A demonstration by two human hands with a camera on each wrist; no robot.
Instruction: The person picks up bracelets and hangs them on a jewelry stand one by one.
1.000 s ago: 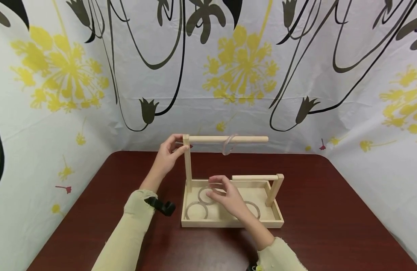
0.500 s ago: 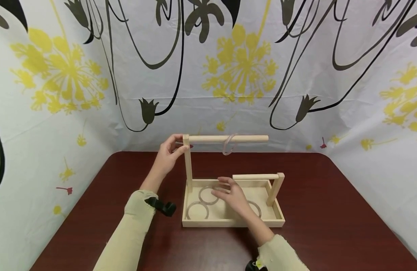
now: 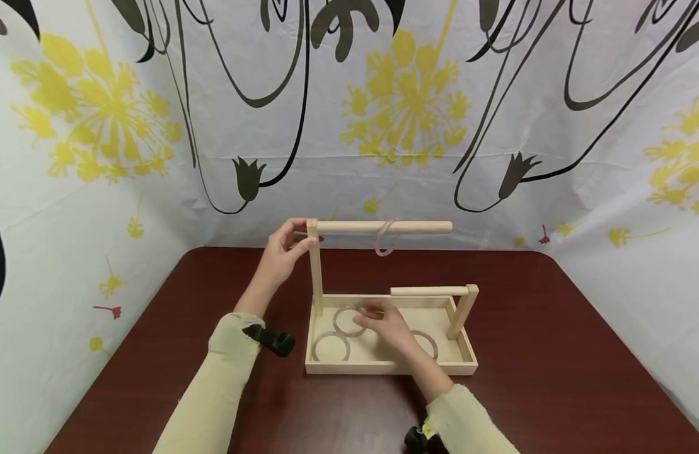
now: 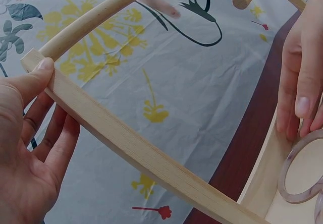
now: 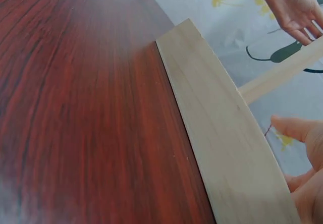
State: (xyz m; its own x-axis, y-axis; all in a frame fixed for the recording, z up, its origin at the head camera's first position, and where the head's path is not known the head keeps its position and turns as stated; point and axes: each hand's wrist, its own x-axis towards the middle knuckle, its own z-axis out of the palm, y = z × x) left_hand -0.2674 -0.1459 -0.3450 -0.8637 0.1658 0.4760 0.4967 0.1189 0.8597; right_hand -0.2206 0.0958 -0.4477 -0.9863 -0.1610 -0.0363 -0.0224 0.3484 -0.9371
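My left hand grips the top of a tall wooden post, thumb on the near side and fingers behind. From that post a long dowel runs right, with one translucent ring hanging on it. Inside the wooden tray, my right hand reaches down with bent fingers beside a flat ring. In the left wrist view its fingertips are close to that ring, with no grip on it visible. Two more rings lie in the tray, one front left, one right, partly behind my forearm.
A shorter dowel points left from a low post at the tray's right end. Around the tray spreads a dark red table. Behind it hangs a patterned cloth.
My right hand has shifted slightly right and dipped into the tray, its fingers drawing closer together. The left hand keeps its hold on the post. The head view tilts slightly.
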